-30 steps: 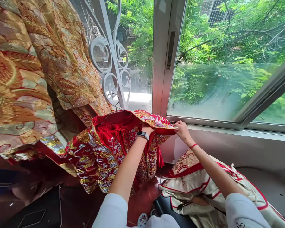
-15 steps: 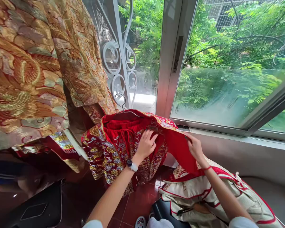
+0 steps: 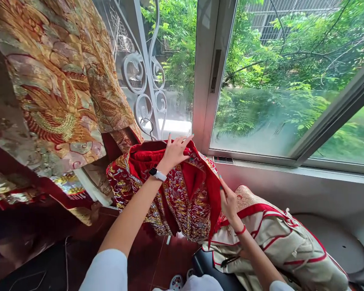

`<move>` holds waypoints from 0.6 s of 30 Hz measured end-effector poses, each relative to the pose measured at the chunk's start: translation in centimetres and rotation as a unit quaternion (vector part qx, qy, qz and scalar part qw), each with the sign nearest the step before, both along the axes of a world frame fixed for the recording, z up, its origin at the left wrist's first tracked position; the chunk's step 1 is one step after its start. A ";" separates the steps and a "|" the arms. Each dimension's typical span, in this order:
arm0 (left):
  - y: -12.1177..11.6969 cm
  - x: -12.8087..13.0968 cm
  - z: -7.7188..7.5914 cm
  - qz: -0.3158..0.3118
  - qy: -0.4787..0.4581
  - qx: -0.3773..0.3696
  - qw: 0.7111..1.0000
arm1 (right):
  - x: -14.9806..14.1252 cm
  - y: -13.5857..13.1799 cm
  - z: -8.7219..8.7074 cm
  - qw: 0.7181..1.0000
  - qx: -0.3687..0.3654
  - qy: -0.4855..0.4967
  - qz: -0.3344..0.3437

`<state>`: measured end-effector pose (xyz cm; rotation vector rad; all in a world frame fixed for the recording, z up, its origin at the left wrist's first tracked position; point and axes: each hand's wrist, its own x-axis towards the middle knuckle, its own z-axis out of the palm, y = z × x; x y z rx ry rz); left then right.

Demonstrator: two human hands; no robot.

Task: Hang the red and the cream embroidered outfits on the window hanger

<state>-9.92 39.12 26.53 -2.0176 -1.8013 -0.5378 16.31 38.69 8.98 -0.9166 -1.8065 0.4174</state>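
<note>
A red jacket [image 3: 188, 202] with gold and silver embroidery hangs on a hanger [image 3: 152, 131] in front of the window. Over its collar lies my left hand [image 3: 175, 150], fingers spread apart, with a watch on the wrist. Between the fingers of my right hand [image 3: 229, 202] is the edge of the jacket's front panel, drawn out to the right so that some plain red lining shows. Gathered red cloth [image 3: 147, 155] sits inside the neck opening.
Gold embroidered robes [image 3: 60, 93] hang at the left. Cream garments with red trim [image 3: 269, 230] are heaped at the lower right, partly over a black seat [image 3: 206, 262]. A sliding window [image 3: 261, 105] and white scrollwork [image 3: 147, 76] stand behind. A black case [image 3: 33, 262] lies lower left.
My left hand has moved from inside the jacket's front up onto its collar. My right hand has come lower and inward with the panel edge, folding the panel nearer the jacket's middle.
</note>
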 end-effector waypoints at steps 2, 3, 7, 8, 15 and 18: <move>0.5 0.1 -0.1 0.012 -0.011 -0.012 1.000 | 0.0 -0.1 0.9 0.999 -0.014 0.031 -0.011; 0.9 0.1 -0.2 0.024 -0.016 -0.010 1.000 | 0.0 -0.2 1.3 0.999 -0.015 0.037 -0.007; 2.3 0.2 -0.8 0.065 -0.020 0.017 0.998 | -0.2 -1.6 2.5 0.999 0.013 0.042 0.019; 2.7 0.2 -0.9 0.072 -0.019 0.026 0.997 | -0.4 -2.3 2.5 0.998 0.025 0.041 0.027; 3.6 0.6 -2.5 0.089 -0.021 0.108 0.990 | -6.5 -7.3 -2.8 0.995 0.020 -0.036 0.089; 2.3 0.5 -3.4 0.058 -0.030 0.114 0.991 | -10.3 -7.4 -5.2 0.990 -0.014 -0.100 0.096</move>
